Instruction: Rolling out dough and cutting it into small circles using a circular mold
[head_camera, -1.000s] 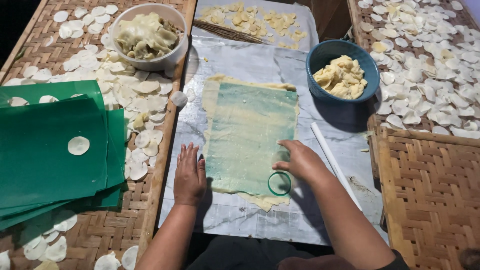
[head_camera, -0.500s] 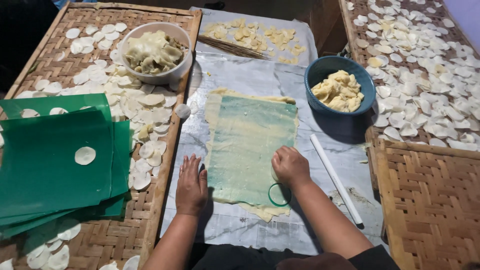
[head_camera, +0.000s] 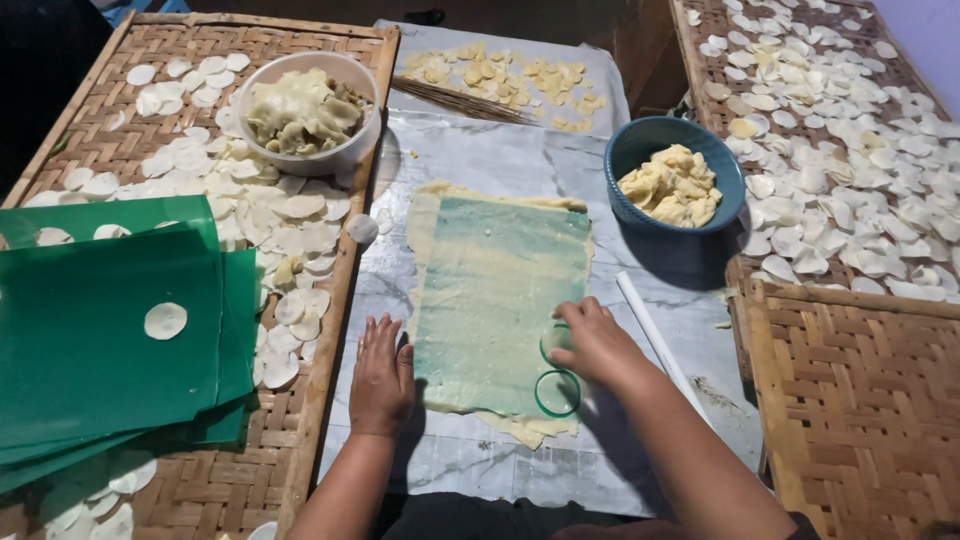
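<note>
A thin sheet of pale dough (head_camera: 497, 300) under a green see-through film lies on grey plastic sheeting (head_camera: 500, 170) in front of me. My left hand (head_camera: 380, 375) rests flat, fingers apart, at the dough's lower left edge. My right hand (head_camera: 592, 343) presses down on the dough's lower right part, fingers closed over a green ring cutter (head_camera: 546, 347) whose rim shows at the fingertips. A round ring outline (head_camera: 557, 393) marks the dough just below that hand.
A white bowl (head_camera: 300, 155) of dough scraps and many cut discs sit on the left woven tray (head_camera: 70, 150). Green plastic sheets (head_camera: 90, 350) lie there too. A blue bowl (head_camera: 640, 145) of dough, a white rod (head_camera: 660, 340) and disc-covered woven trays (head_camera: 860, 400) are on the right.
My right hand has shifted slightly up the dough with the ring cutter, leaving a ring outline below it. My left hand has stayed flat beside the dough.
</note>
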